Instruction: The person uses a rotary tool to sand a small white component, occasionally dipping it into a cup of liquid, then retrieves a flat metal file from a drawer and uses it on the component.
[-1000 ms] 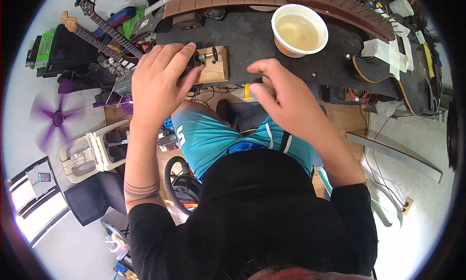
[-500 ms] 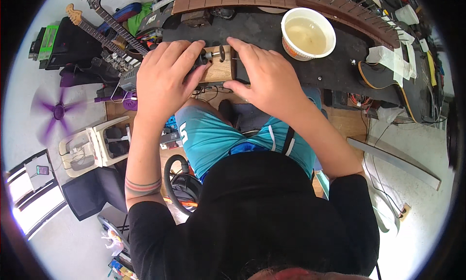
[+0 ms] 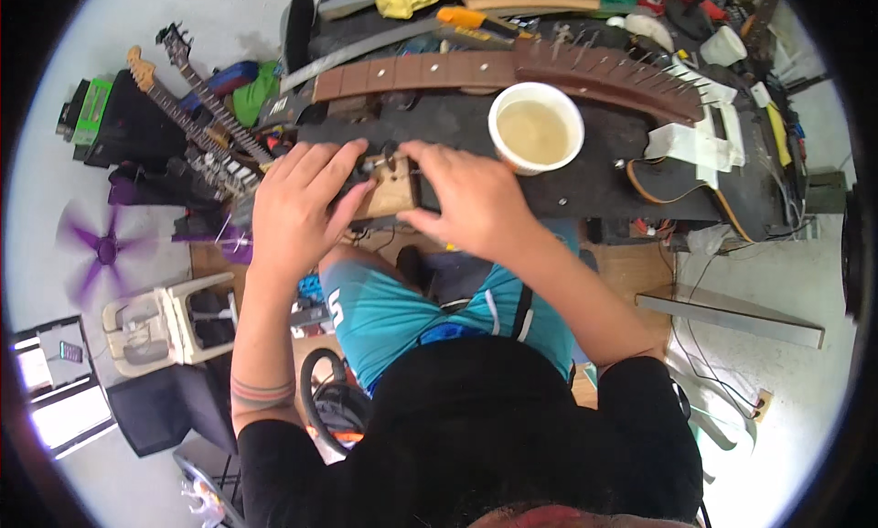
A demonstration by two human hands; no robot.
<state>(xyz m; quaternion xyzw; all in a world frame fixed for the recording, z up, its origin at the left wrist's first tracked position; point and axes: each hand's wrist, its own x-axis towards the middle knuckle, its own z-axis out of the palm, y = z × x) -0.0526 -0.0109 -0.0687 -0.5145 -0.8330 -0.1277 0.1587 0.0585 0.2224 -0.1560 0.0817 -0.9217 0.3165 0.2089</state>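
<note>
A small pale wooden block [image 3: 390,195] lies at the near edge of the dark bench, between my hands. A dark rotary tool [image 3: 366,169] with a metal shaft and a small disc lies over its top. My left hand [image 3: 302,203] curls around the tool's body, its thumb against the block's left side; the palm hides most of the tool. My right hand [image 3: 476,199] spans the block's right end, thumb at the near edge and index finger at the far edge. A thin bit by the right fingers is too small to name.
A white tub [image 3: 535,130] of cloudy liquid stands beyond my right hand. Behind it lies a guitar neck [image 3: 412,70] with a row of pins in a brown block [image 3: 604,75]. A black guitar body [image 3: 681,185] with white tape lies right. Guitars [image 3: 197,116] lean left.
My view has tilted up, so the bench sits lower and more of its far side shows. Both hands keep about the same hold around the tool and block.
</note>
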